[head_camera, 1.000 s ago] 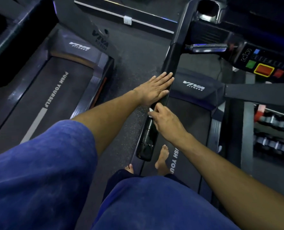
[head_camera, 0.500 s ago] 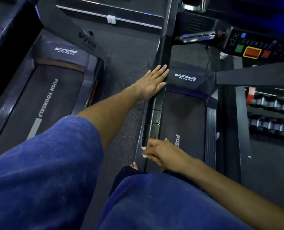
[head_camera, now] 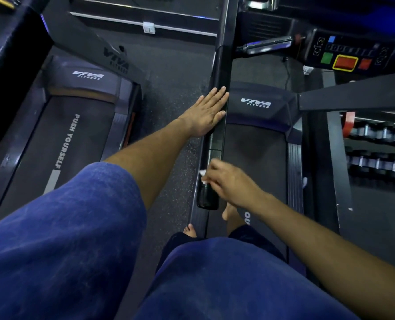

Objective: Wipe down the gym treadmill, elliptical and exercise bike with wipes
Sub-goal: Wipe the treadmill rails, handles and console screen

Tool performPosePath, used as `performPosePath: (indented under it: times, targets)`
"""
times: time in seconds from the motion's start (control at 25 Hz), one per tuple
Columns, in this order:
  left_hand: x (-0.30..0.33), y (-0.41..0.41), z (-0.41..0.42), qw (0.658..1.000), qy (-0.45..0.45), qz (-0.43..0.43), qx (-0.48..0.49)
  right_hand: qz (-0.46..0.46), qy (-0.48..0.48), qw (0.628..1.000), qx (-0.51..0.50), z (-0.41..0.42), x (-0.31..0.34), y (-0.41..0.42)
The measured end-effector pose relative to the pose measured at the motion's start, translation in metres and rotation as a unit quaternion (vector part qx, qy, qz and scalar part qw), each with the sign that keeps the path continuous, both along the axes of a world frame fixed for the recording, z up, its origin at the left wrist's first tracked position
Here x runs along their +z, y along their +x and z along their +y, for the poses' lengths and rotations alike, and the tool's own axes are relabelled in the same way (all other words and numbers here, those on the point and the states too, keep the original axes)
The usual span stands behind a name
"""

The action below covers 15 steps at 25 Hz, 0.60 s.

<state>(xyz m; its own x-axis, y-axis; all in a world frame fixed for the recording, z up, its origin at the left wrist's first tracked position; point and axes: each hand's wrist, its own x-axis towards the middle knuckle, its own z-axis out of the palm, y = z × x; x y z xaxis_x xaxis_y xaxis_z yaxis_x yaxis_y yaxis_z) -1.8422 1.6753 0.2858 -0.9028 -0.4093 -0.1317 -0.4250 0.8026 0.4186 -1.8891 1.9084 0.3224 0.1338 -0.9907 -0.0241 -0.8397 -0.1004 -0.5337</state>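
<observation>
The small crumpled white wipe (head_camera: 203, 176) is pinched in the curled fingers of the right hand (head_camera: 232, 183) and pressed against the long black glossy handrail (head_camera: 217, 125) of the near treadmill, close to the rail's rounded near end; only 1 pale corner of it shows past the knuckles, so it covers little of the rail at a time. The left hand (head_camera: 206, 112) lies flat further up the same rail, fingers (head_camera: 219, 93) straight and released, gripping nothing. The likeliest trouble, as I judge it, is a slip: the rail looks hard, smooth and shiny, so a damp wipe could skate off its rounded end, and a flat palm gives poor bracing if the body leans. The bare feet (head_camera: 230, 212) stand on the dark matte treadmill belt (head_camera: 256, 158), which could shift underfoot if it is free to move. A wipe bunched this tightly may also miss the rail's underside and the seams between its segments. Further off, the console (head_camera: 349, 54) carries 1 green, 1 yellow-framed red and 1 smaller red button, which a stray reach might press. The floor (head_camera: 175, 107) between the 2 treadmills is dark, speckled and rubbery-looking, and the ribbed side strip (head_camera: 294, 172) beside the belt looks grippy.
</observation>
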Motion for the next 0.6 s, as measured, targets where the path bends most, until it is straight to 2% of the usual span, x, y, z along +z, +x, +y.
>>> performPosePath:
  times: [0.12,0.24,0.32,0.4,0.48,0.52,0.6]
  targets:
    - [-0.001,0.0,-0.001,1.0,-0.001,-0.004,-0.004,-0.07,0.04,0.997,0.01,0.044,-0.003,0.014]
    - [0.002,-0.001,0.0,1.0,-0.005,-0.016,-0.007,-0.16,0.105,0.981,-0.039,0.069,-0.01,0.009]
    - [0.007,-0.004,0.004,0.999,-0.012,-0.031,0.007,-0.196,0.113,0.968,-0.108,0.083,-0.014,0.003]
    - [0.011,-0.011,0.016,0.999,0.008,-0.034,0.04,-0.252,0.098,0.934,-0.233,0.098,-0.016,-0.006]
    - [0.007,-0.018,0.038,0.995,0.048,-0.02,0.085,-0.339,0.083,0.869,-0.351,0.112,-0.018,-0.01]
    - [0.004,-0.018,0.049,0.992,0.059,-0.005,0.109,-0.376,0.081,0.839,-0.385,0.114,-0.022,-0.006]
    - [-0.002,-0.017,0.058,0.989,0.061,0.019,0.137,-0.426,0.08,0.808,-0.399,0.11,-0.032,0.012]
